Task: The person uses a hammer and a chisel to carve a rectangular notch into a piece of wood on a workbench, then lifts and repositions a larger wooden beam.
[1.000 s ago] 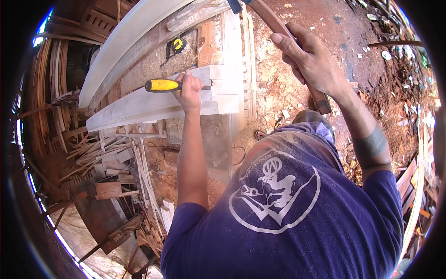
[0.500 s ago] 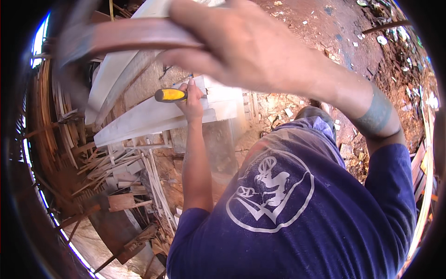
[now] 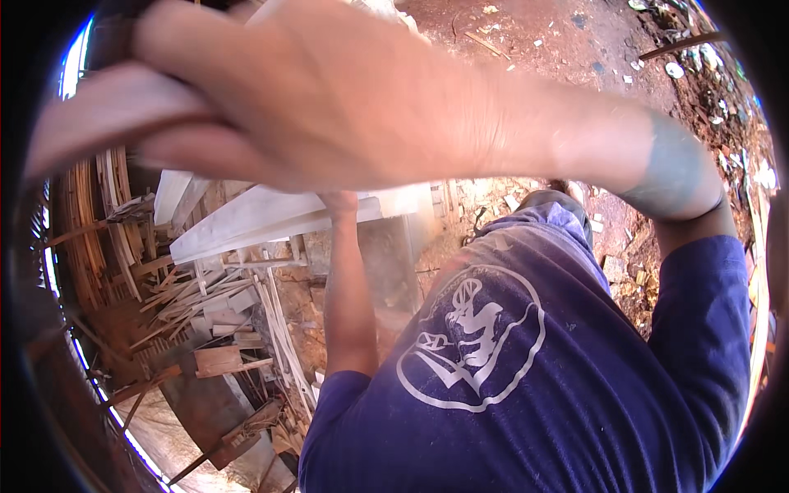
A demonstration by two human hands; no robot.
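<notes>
My right hand (image 3: 329, 103) is raised close in front of the view, blurred by motion. It is closed round the wooden handle (image 3: 123, 111) of a hammer, whose head does not show clearly now. Below and behind it, only a small part of my left hand (image 3: 339, 202) shows, over a long pale wooden board (image 3: 255, 220). A chisel with a yellow and black handle was in my left hand a moment before; the right hand now covers it and the left fingers. A second pale board (image 3: 171, 194) lies beyond, largely covered.
Scrap wood strips (image 3: 205, 300) are heaped at the left, beside stacked long planks (image 3: 82, 222). Wood chips (image 3: 509, 200) litter the reddish ground (image 3: 559, 49). A dark post-like stick (image 3: 682, 45) juts in at the far right.
My right hand has swung up and left, nearer to the view, with the hammer. It now covers the chisel and most of my left hand. The left forearm has hardly moved.
</notes>
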